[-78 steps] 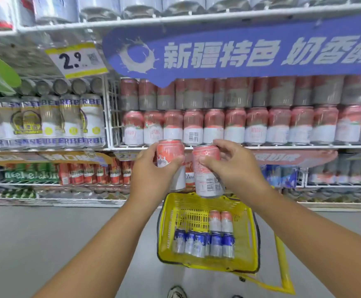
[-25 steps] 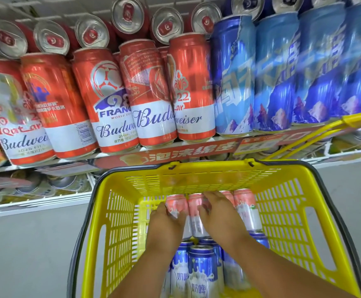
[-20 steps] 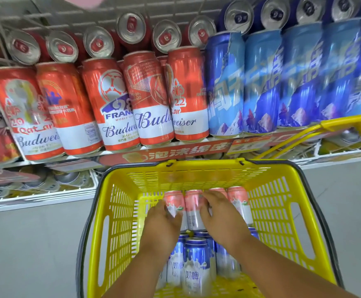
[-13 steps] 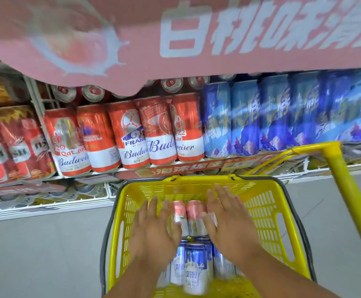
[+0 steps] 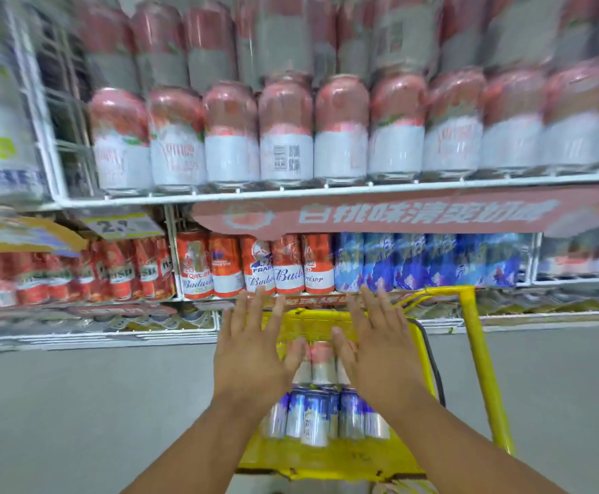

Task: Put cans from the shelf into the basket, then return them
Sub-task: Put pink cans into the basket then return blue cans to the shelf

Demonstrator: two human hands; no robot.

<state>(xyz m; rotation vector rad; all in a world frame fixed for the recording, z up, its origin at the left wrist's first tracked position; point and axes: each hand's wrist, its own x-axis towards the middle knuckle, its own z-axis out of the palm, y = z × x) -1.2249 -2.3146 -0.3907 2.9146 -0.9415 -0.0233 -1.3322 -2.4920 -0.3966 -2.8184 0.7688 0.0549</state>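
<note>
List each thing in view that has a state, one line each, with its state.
Left hand: open, fingers spread, holding nothing, above the basket.
Right hand: open, fingers spread, holding nothing.
Yellow basket: on the floor, loaded with cans, handle raised.
Pink cans in the basket: upright, at the far end.
Blue cans in the basket: upright, nearer row.
Pink cans on the shelf: upright, in a full row.

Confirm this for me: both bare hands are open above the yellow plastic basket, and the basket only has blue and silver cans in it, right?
Not quite. The head view shows both the left hand and right hand open above the yellow plastic basket, but besides the blue and silver cans it also holds pink and white cans behind them.
</note>
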